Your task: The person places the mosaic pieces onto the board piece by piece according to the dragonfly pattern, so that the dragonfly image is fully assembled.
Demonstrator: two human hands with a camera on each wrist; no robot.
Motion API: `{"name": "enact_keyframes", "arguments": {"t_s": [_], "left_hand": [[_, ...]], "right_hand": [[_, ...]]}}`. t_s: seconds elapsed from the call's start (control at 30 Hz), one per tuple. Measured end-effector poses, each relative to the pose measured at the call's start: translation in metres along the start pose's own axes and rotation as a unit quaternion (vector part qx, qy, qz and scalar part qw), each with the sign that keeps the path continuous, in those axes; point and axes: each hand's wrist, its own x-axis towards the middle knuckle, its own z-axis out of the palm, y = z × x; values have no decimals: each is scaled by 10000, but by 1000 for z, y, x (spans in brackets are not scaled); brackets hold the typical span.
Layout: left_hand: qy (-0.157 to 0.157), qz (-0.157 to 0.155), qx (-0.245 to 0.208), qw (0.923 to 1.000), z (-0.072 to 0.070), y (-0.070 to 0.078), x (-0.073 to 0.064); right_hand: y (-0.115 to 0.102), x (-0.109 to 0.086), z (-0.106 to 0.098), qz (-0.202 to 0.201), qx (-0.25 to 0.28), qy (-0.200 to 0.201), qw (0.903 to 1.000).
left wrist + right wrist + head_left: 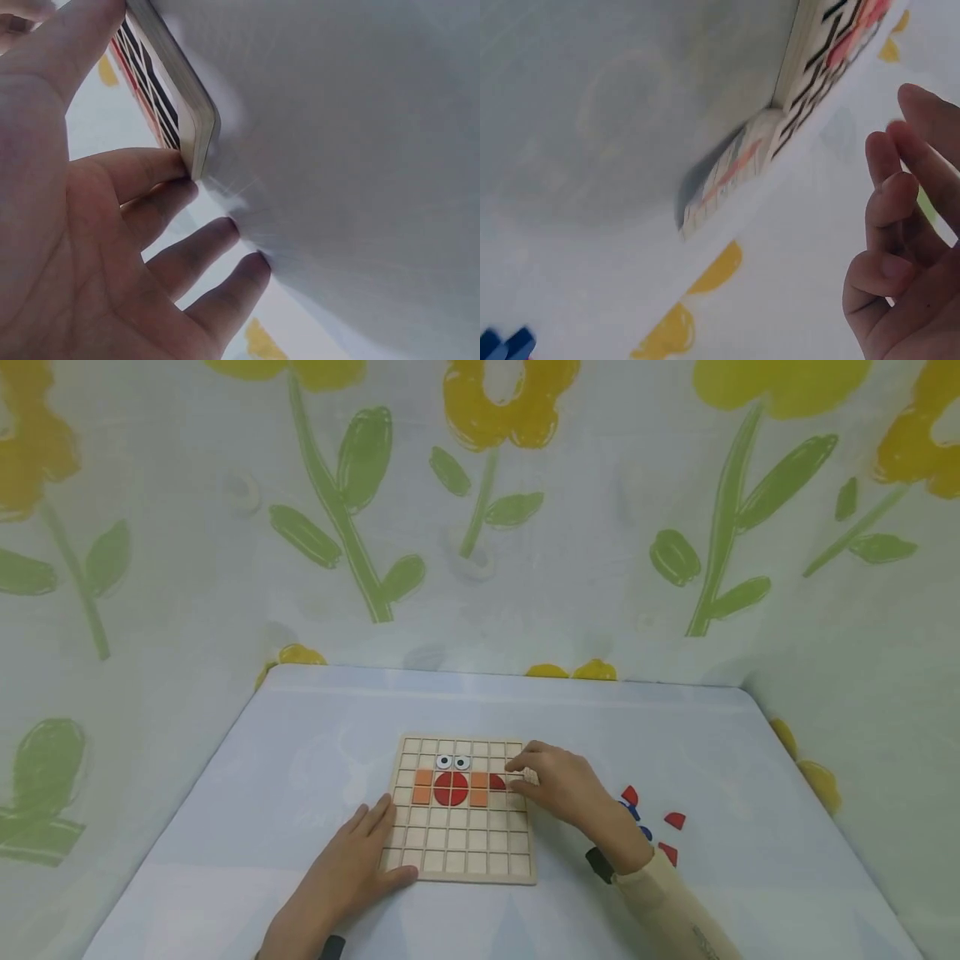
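On the table lies a wooden grid board (456, 862) bearing a red circle (451, 788) of quarter pieces, orange squares (479, 789) on both sides, and two eye tiles (453, 762) above. My left hand (352, 860) rests against the board's left side, fingers along that edge and thumb by the near edge. In the left wrist view, the left hand's fingers (154, 169) touch the board's corner. Over the board's right side, my right hand (558, 782) hovers with bent fingers beside a single red quarter piece (497, 782). No piece shows between its fingers (889, 191).
Loose red quarter pieces (675, 820) and blue pieces (645, 833) lie on the white table (300, 735) right of the board, partly behind the right forearm. A flower-printed cloth (540, 593) stands behind the table and at its sides.
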Motion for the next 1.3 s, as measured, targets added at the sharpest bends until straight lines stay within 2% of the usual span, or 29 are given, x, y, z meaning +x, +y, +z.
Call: {"name": "enact_keyframes", "arguments": {"t_s": [0.17, 0.37, 0.57, 0.93, 1.1, 1.3], "left_hand": [[8, -24, -24, 10000, 0, -1, 0], [-29, -100, -17, 9999, 2, -2, 0], [39, -28, -29, 10000, 3, -5, -1], [49, -6, -56, 10000, 4, -4, 1], [36, 14, -7, 10000, 3, -4, 2], [13, -2, -39, 10000, 2, -2, 1]], "right_hand": [[13, -18, -10, 147, -132, 580, 9981], [37, -41, -20, 399, -484, 1145, 9914], [66, -62, -35, 488, -611, 1530, 9851], [112, -93, -50, 1402, -646, 1068, 9822], [118, -100, -54, 1648, -551, 865, 9810], [119, -102, -54, 1749, -366, 533, 9825]]}}
